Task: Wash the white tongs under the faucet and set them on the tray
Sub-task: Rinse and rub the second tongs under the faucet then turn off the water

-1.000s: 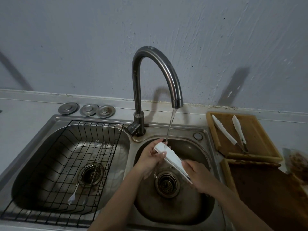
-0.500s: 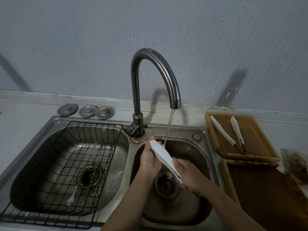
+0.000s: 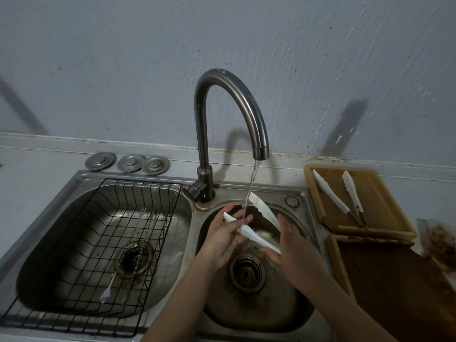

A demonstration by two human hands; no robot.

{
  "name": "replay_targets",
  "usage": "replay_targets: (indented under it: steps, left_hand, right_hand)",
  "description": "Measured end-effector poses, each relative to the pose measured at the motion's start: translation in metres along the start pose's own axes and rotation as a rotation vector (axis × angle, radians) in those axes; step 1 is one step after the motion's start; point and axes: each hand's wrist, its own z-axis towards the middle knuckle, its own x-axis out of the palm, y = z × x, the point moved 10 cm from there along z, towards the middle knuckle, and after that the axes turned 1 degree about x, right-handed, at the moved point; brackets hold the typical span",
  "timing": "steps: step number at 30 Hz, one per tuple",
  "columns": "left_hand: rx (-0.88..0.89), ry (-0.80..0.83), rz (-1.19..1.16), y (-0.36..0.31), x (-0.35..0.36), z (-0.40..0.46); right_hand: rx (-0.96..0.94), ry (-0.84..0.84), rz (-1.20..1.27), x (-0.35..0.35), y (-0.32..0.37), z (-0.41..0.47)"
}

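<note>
White tongs (image 3: 256, 236) are spread apart over the right sink bowl, under the water stream from the curved steel faucet (image 3: 246, 114). My right hand (image 3: 293, 245) grips their hinged end. My left hand (image 3: 222, 236) lies under the lower arm with its fingers apart, and the water runs over them. The upper arm of the tongs points up towards the faucet base. A wooden tray (image 3: 385, 201) at the right of the sink holds a second pair of white tongs (image 3: 343, 196).
The left bowl holds a black wire rack (image 3: 81, 257) with two thin forks in it. Three metal drain plugs (image 3: 128, 162) lie behind it. A dark wooden board (image 3: 394, 287) sits in front of the tray. The right bowl's drain (image 3: 246, 271) is below my hands.
The tongs were pressed together; now their arms are spread apart. My left hand has slid from gripping the tip to lying spread under the lower arm.
</note>
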Motion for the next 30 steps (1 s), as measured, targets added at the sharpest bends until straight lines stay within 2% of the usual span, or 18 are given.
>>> replay_targets:
  steps: [5, 7, 11, 15, 17, 20, 21, 26, 30]
  left_hand:
    - [0.056, -0.010, -0.023, -0.007, 0.000, 0.003]
    - [0.093, -0.009, -0.053, -0.012, 0.001, 0.003]
    - [0.141, -0.009, -0.141, -0.025, 0.008, 0.003]
    - [0.243, -0.159, 0.006, -0.038, -0.015, 0.005]
    - [0.238, -0.191, 0.104, -0.040, -0.026, 0.004]
    - [0.140, -0.099, 0.306, -0.024, -0.020, 0.006]
    - [0.125, -0.078, 0.307, -0.020, -0.014, 0.004]
    - [0.063, -0.067, -0.052, -0.007, 0.001, 0.000]
    - [0.132, 0.009, 0.050, -0.010, 0.010, -0.004]
  right_hand:
    - [0.016, -0.049, 0.038, -0.008, -0.003, -0.002]
    - [0.015, -0.033, 0.123, -0.006, -0.004, -0.002]
    - [0.029, 0.083, 0.395, 0.008, -0.003, 0.000]
    - [0.128, 0.227, 0.567, 0.030, -0.013, -0.002]
    - [0.154, 0.287, 0.630, 0.038, -0.017, -0.004]
    - [0.114, 0.315, 0.527, 0.044, -0.017, -0.005]
    - [0.094, 0.305, 0.486, 0.044, -0.016, -0.005]
    - [0.080, 0.213, 0.352, 0.039, -0.010, -0.004]
    - [0.063, 0.127, 0.102, 0.020, -0.010, -0.004]
